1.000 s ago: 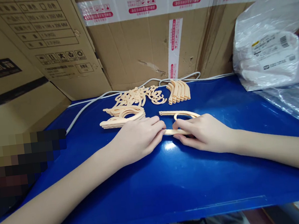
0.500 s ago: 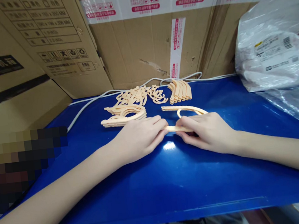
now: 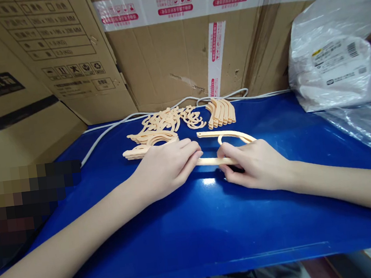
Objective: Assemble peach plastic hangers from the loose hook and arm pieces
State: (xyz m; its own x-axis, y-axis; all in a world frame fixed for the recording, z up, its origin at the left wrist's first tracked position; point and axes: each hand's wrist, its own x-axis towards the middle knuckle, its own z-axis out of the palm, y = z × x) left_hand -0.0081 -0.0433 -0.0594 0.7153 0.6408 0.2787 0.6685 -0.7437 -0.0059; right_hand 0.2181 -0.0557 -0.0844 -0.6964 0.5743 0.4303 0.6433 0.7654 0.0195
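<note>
My left hand (image 3: 171, 165) is closed, its thumb and fingers pinching the left end of a beige plastic hanger part (image 3: 210, 161). Farther right on the same bar, my right hand (image 3: 253, 164) grips it between thumb and fingers. Just beyond the right fingers is a curved beige arm (image 3: 225, 133) with a rounded loop; whether it joins the held bar is hidden by that hand. Behind my left hand lies a stack of similar beige hanger pieces (image 3: 136, 152), partly covered by the hand.
A heap of small curved beige pieces (image 3: 161, 120) and a row of curved beige arms (image 3: 221, 112) lie at the back of the blue table (image 3: 196, 236). A white cable (image 3: 104, 131) runs behind them. Cardboard boxes (image 3: 170, 60) stand behind; a plastic-wrapped package (image 3: 334, 68) sits at right.
My left hand has slid a little left, away from my right hand, so more of the bar shows between them. The view has shifted slightly.
</note>
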